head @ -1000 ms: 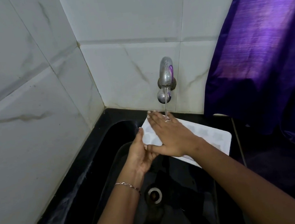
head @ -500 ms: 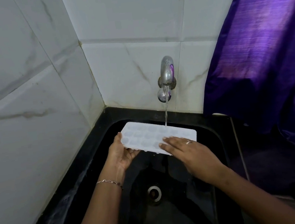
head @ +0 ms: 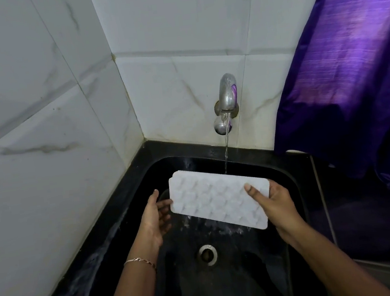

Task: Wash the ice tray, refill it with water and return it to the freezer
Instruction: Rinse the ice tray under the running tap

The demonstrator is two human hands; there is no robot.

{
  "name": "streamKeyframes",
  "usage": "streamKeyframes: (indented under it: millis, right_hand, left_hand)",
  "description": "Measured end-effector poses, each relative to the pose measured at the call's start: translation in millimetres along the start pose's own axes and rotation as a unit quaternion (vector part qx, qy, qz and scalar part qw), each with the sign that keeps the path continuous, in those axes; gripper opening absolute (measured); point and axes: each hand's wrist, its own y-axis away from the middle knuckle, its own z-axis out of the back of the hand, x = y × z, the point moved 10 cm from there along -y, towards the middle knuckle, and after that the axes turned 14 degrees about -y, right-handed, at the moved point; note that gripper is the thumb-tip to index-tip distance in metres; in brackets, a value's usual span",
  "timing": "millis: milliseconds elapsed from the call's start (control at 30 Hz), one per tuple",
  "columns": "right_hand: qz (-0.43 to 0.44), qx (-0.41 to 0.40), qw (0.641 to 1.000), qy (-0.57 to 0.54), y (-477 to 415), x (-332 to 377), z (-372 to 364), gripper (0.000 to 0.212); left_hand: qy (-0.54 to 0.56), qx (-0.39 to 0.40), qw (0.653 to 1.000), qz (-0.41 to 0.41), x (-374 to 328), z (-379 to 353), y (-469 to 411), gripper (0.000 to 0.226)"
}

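The white ice tray (head: pixel 214 199) hangs over the black sink (head: pixel 136 193), tilted with its bumpy face toward me. My right hand (head: pixel 276 201) grips its right end, thumb on the upper face and fingers underneath. At the tray's left end is my left hand (head: pixel 154 218), its relaxed fingers touching the edge and its thumb raised. A thin stream of water (head: pixel 226 154) runs from the metal tap (head: pixel 227 95) and lands at the tray's far edge.
White marble-look tiles close in the left and back sides. A purple curtain (head: pixel 351 81) hangs at the right over the dark counter. The drain (head: pixel 208 254) sits in the wet sink floor below the tray.
The tray has been turned and tilted toward me. My right hand moved from the tray's near edge to grip its right end. My left hand's grip loosened to a light touch.
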Motion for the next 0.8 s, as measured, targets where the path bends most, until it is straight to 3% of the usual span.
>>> streamKeyframes:
  millis: [167, 267, 400, 467, 533, 600, 700, 733, 800]
  right_hand:
    - [-0.115, -0.058, 0.991, -0.017, -14.7, -15.9, 15.9, 0.033]
    - [-0.144, -0.074, 0.987, -0.005, -27.5, -16.2, 25.1, 0.042]
    - [-0.124, -0.086, 0.987, 0.060, -49.8, -2.6, 35.7, 0.049]
    - [-0.084, -0.078, 0.986, 0.117, -61.7, 14.1, 33.7, 0.052]
    - [-0.028, -0.071, 0.967, 0.242, -70.5, 35.9, 25.9, 0.055]
    - [0.052, -0.085, 0.894, 0.437, -73.9, 62.2, 13.2, 0.057]
    - [0.180, -0.060, 0.720, 0.668, -69.0, 85.3, -29.1, 0.064]
    - [0.192, -0.048, 0.687, 0.699, -66.8, 83.6, -40.6, 0.068]
    - [0.200, -0.027, 0.660, 0.724, -60.2, 72.7, -62.7, 0.075]
  left_hand:
    - [0.012, 0.058, 0.996, -0.060, -21.6, -18.5, 10.1, 0.034]
    - [0.066, 0.138, 0.985, -0.075, -33.9, -34.7, 8.5, 0.048]
    - [0.132, 0.263, 0.954, -0.045, -49.0, -66.3, 17.8, 0.062]
    - [0.133, 0.258, 0.956, -0.052, -56.0, -74.1, 16.2, 0.056]
    - [0.130, 0.217, 0.965, -0.067, -61.2, -77.3, 10.4, 0.047]
    - [0.137, 0.183, 0.969, -0.089, -65.0, -81.1, 5.4, 0.039]
    - [0.139, 0.168, 0.970, -0.108, -66.9, -90.8, 2.4, 0.036]
    - [0.139, 0.164, 0.970, -0.112, -68.3, -93.6, 2.7, 0.036]
    - [0.142, 0.160, 0.970, -0.117, -70.7, -99.3, 2.5, 0.035]
